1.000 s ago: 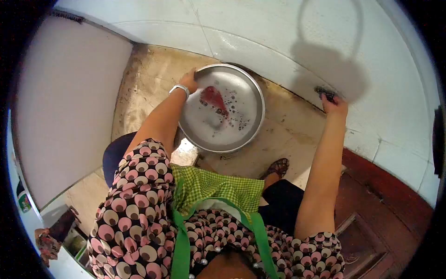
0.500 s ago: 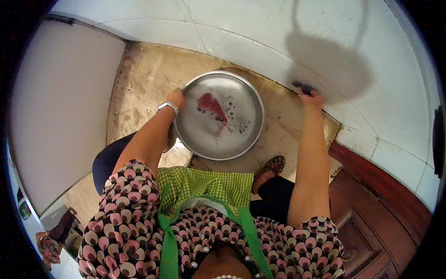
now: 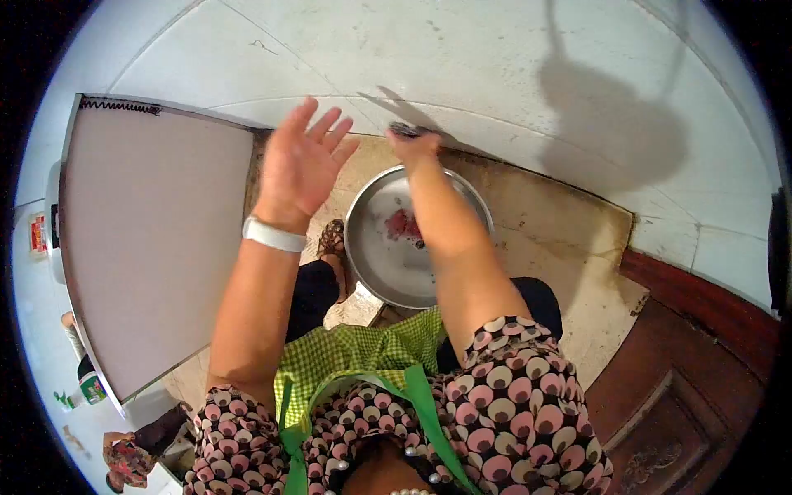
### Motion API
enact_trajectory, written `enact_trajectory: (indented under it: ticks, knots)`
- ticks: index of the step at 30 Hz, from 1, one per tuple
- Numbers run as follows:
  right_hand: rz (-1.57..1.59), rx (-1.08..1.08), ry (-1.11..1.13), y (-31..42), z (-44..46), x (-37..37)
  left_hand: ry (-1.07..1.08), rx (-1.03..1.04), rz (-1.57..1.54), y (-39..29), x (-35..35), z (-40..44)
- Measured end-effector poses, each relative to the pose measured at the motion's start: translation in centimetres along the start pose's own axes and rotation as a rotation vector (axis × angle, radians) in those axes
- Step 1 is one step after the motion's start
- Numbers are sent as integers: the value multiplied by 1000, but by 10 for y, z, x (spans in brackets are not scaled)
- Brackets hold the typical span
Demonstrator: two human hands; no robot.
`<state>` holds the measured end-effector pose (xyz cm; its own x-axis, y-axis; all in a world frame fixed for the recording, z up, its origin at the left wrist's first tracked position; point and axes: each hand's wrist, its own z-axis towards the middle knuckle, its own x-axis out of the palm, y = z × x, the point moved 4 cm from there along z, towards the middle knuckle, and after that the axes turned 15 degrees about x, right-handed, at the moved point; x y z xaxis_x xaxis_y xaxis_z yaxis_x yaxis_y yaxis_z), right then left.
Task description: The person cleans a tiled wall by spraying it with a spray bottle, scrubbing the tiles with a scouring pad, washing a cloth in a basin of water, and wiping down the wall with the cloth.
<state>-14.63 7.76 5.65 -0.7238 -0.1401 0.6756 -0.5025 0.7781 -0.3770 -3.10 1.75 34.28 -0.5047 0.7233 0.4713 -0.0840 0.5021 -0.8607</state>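
Observation:
My left hand (image 3: 304,165) is raised in the air left of the basin, palm showing and fingers spread, with nothing in it. A dark scrubber (image 3: 410,130) is gripped in my right hand (image 3: 417,148), close to the foot of the white wall and beyond the basin's far rim. Below my right forearm stands a round metal basin (image 3: 375,239) on the floor, partly covered by that arm. In its shallow water lie a red cloth-like piece (image 3: 401,223) and some bubbles.
A pale panel (image 3: 165,247) stands at the left. The white tiled wall (image 3: 495,74) runs across the back, and a dark red carved door (image 3: 676,396) is at the lower right. At the far left are a green-labelled bottle (image 3: 91,388) and another person (image 3: 128,462).
My left hand has let go of the basin's rim and lifted with its fingers spread. My right hand has moved left along the wall with the scrubber, over the basin's far side.

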Motion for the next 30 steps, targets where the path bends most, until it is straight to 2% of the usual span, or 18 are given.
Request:
enact_trajectory:
  ticks: [1,3,5,9,12,15,18,20,23,24,25,27,28,29,30]
  knots:
    - [30,39,3,-17,1,6,-3,3,7,-10,3,-1]
    - [83,113,-6,-31,-1,11,95,65,-193,-21,9,-2]
    - [65,90,41,-7,-5,11,140,62,-240,-21,6,12]
    - [-49,-144,136,103,-59,5,219,61,-376,-35,15,26]
    - [-101,-343,134,174,-117,7,143,6,-406,-43,16,36]
    - [-134,-459,114,201,-152,11,56,-65,-427,-38,9,51]
    - [-169,-462,118,173,-150,19,3,-168,-543,-28,-3,60]
    - [-179,-389,130,129,-122,21,-23,-144,-527,-33,1,57]
    - [-138,-181,150,41,-46,13,-52,-87,-476,-30,8,56]
    - [-70,-83,94,15,-7,5,-37,-95,-482,-28,8,57]
    - [31,51,142,-21,12,10,-24,-105,-488,-26,9,58]
    - [-25,165,127,-82,20,25,-62,-120,-478,-21,10,59]
    - [-82,265,112,-100,23,29,-40,-135,-463,-19,9,59]
    - [-81,276,110,-102,20,33,-15,-153,-448,-17,9,58]
    - [-45,235,265,-100,12,43,-16,-160,-450,-19,6,58]
